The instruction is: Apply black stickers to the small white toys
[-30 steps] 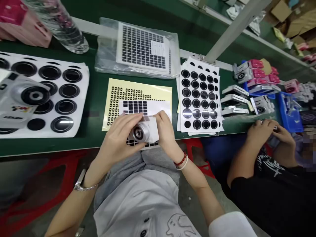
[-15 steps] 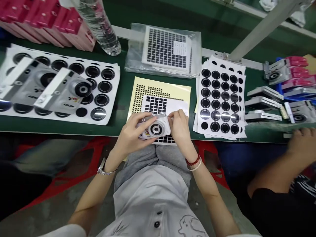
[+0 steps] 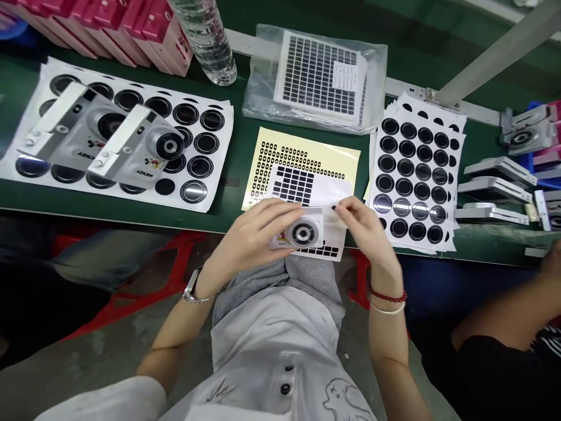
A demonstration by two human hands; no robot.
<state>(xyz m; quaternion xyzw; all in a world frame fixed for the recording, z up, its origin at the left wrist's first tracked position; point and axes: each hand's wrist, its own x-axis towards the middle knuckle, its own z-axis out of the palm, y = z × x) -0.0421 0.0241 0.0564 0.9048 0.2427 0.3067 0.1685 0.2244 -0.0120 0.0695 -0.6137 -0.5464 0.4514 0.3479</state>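
My left hand (image 3: 258,231) is wrapped round a small silver toy camera (image 3: 305,231), its round lens facing up. Just right of the camera, my right hand (image 3: 362,222) pinches a small black sticker (image 3: 333,207) between thumb and fingertip. Under both lies a white sheet of black rectangular stickers (image 3: 293,185), on top of a yellow sheet with small black marks (image 3: 324,153). Two more silver cameras (image 3: 144,149) rest on a sheet of round black stickers (image 3: 221,175) at the left.
Pink boxes (image 3: 155,35) and a clear bottle (image 3: 214,55) stand at the back left. A plastic bag of sticker sheets (image 3: 263,88) lies behind. Round-sticker sheets (image 3: 416,175) and silver cameras (image 3: 497,190) are at the right. Another person's arm (image 3: 508,304) shows there.
My right hand has drawn away to the right from the camera, and a black sticker now shows at its fingertips. My left hand still holds the camera. The whole view has shifted.
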